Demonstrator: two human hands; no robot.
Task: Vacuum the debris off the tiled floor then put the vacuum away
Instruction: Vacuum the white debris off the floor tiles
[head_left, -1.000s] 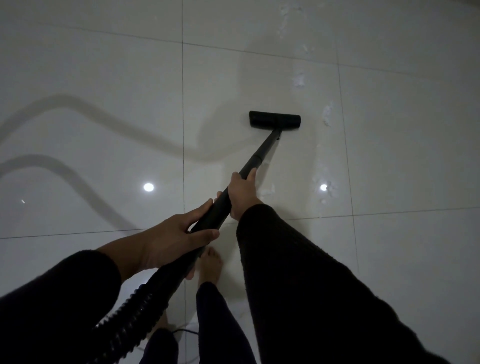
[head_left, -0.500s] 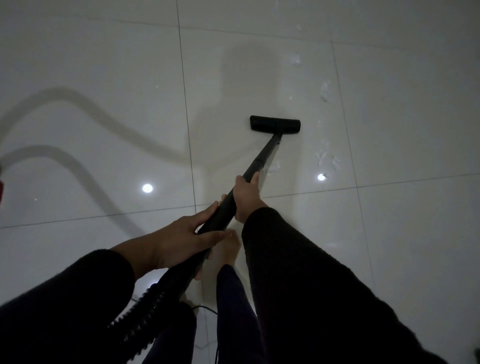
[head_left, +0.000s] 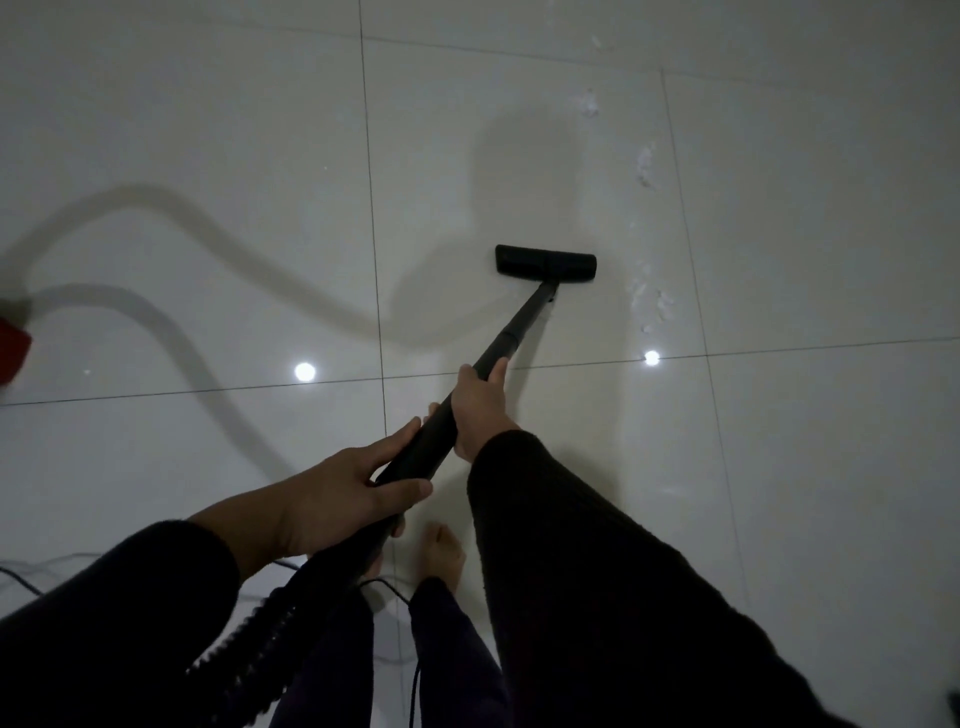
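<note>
While both hands' fingers grip it, slim black vacuum wand (head_left: 519, 325) meets flat floor head (head_left: 545, 263).

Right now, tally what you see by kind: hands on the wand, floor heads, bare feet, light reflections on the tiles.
Hands on the wand: 2, left hand and right hand
Floor head: 1
Bare foot: 1
Light reflections: 2
Total: 6

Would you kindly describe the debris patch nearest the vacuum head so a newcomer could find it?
Start at the black vacuum head on the pale tiled floor. Just to its right lies a scatter of white debris, short of the grout line. Unlike the round bright light reflection below it, it is ragged and dull.
</note>
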